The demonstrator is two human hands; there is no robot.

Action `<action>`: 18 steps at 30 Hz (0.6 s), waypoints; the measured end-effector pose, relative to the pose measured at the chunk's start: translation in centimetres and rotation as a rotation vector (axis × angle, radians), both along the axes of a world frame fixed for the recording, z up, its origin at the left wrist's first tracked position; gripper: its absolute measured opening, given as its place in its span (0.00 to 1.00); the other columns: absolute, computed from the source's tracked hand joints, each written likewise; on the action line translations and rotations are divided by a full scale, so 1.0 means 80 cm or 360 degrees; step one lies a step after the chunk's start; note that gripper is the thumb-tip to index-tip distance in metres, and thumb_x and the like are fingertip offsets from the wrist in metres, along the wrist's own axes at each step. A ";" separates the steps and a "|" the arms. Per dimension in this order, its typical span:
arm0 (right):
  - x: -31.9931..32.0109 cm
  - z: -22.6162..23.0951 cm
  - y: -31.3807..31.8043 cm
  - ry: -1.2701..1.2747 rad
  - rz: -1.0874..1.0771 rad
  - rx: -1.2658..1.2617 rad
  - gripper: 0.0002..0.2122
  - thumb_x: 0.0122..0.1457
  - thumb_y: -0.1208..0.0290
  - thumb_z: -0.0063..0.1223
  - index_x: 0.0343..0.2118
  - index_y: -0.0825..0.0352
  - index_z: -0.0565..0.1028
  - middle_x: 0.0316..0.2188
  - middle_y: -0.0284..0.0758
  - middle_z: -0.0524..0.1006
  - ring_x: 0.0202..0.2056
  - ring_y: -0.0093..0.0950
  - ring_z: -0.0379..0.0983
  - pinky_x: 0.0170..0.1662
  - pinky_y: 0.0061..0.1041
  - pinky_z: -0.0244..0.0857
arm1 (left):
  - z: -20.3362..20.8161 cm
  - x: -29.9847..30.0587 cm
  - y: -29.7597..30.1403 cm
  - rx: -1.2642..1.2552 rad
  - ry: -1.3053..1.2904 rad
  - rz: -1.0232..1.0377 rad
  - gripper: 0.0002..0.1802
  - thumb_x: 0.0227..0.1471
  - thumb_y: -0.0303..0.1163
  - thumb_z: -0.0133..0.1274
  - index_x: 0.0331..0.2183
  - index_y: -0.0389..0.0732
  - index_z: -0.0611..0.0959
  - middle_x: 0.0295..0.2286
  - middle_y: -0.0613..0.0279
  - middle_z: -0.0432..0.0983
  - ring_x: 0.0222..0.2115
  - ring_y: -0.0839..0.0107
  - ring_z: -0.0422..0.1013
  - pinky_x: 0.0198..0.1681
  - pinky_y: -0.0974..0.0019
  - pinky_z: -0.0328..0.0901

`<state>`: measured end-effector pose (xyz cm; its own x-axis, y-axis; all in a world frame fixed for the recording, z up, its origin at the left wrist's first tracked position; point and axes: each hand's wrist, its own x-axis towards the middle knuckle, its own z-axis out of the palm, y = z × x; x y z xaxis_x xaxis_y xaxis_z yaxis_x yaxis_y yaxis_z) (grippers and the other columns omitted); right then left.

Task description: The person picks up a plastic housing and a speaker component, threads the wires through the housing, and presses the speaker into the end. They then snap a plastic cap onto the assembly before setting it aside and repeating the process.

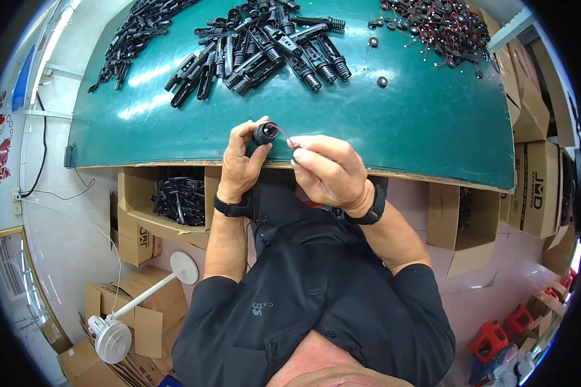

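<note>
Currently, a black tubular part (265, 134) is being held in the left hand (243, 162), clasped between thumb and curled fingers, its round mouth being presented upward beside the right hand (334, 169). Its long axis cannot be fully judged, since the body is being hidden below the left hand. From that mouth a thin red wire (283, 131) is being led rightward to the right hand, where it is being pinched narrowly between thumb and fingertips; a small dark piece (296, 155) is being partly covered there, its form unclear. The mouth is lying left of and slightly beyond the right fingertips, near but apart, only the wire being seen across the gap. Beyond both hands, ribbed black parts (269, 51) are being borne in a pile by the green table (432, 129); farther right, a heap of small wired discs (445, 32) is lying, with one loose disc (382, 82) resting nearer the right hand.
</note>
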<state>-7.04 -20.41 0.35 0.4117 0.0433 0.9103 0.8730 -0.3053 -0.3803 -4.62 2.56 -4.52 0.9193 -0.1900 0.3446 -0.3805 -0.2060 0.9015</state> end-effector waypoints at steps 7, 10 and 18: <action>0.000 -0.008 0.004 -0.0026 0.0012 -0.0060 0.18 0.53 0.87 0.67 0.47 0.69 0.77 0.47 0.41 0.78 0.42 0.37 0.84 0.43 0.31 0.83 | 0.008 0.002 0.001 0.0095 -0.0127 -0.0074 0.27 0.58 0.17 0.62 0.56 0.37 0.72 0.52 0.54 0.80 0.61 0.55 0.74 0.69 0.53 0.61; -0.001 -0.011 0.003 -0.0025 0.0025 -0.0084 0.19 0.52 0.87 0.67 0.46 0.69 0.77 0.47 0.41 0.78 0.42 0.38 0.84 0.42 0.31 0.83 | 0.007 0.004 0.002 0.0099 -0.0140 -0.0078 0.26 0.58 0.17 0.62 0.56 0.38 0.72 0.52 0.55 0.80 0.61 0.55 0.74 0.70 0.51 0.59; -0.002 -0.015 0.003 -0.0044 0.0082 -0.0044 0.19 0.50 0.88 0.67 0.46 0.71 0.77 0.46 0.41 0.77 0.42 0.39 0.84 0.41 0.32 0.83 | 0.008 0.004 0.001 0.0114 -0.0160 -0.0075 0.27 0.58 0.17 0.62 0.56 0.39 0.72 0.52 0.56 0.80 0.61 0.55 0.74 0.71 0.50 0.57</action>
<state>-7.18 -20.19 -0.88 0.3831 0.0893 0.9194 0.8979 -0.2695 -0.3480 -4.32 2.67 -3.89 0.8701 -0.2598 0.4188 -0.4793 -0.2480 0.8419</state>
